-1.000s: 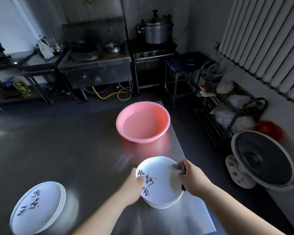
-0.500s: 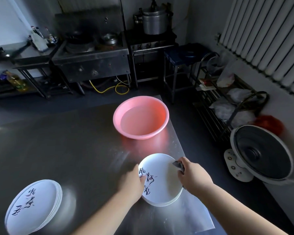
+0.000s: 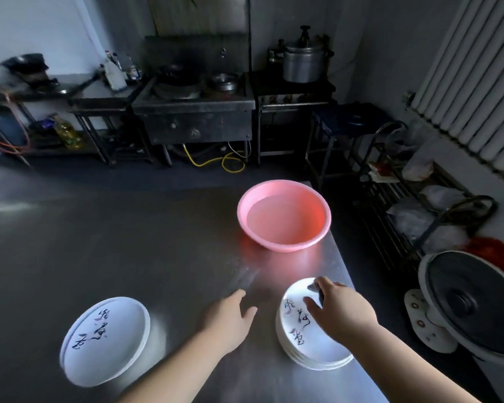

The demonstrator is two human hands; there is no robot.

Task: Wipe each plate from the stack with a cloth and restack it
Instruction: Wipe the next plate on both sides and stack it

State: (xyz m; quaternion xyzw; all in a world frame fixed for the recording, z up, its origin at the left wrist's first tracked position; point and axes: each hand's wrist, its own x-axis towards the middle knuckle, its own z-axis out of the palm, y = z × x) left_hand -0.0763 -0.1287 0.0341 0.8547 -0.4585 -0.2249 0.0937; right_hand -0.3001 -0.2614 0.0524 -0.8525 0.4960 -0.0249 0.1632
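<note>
Head view, the only one given. A dark cloth (image 3: 317, 292) is pinched betw. thumb and curled fingers of the right hand (image 3: 339, 311), and is pressed against the top plate of the right stack of plates (image 3: 312, 338). The stack is directly under that hand, its near edge showing below the wrist; black brush lettering is seen on the plate just left of the knuckles. The cloth is mostly hidden by the fingers, so its size and fold cannot be told.

The left hand (image 3: 226, 319) is held palm down over the steel table (image 3: 114, 257), fingers relaxed and loosely spread, nothing gripped. It is kept apart from the right stack, a bare strip of table showing betw. its fingertips and the plate rim. Whether the palm touches the table cannot be told.

A second stack of plates (image 3: 105, 338) is set well to the left of the left hand, w/ the same lettering on top, tilted slightly toward the camera.

A pink basin (image 3: 284, 218) holding water is placed beyond both hands, nearer the right one, close to the far right corner of the table. A fan (image 3: 474, 306) is seen off the table edge, to the right of the right hand.
</note>
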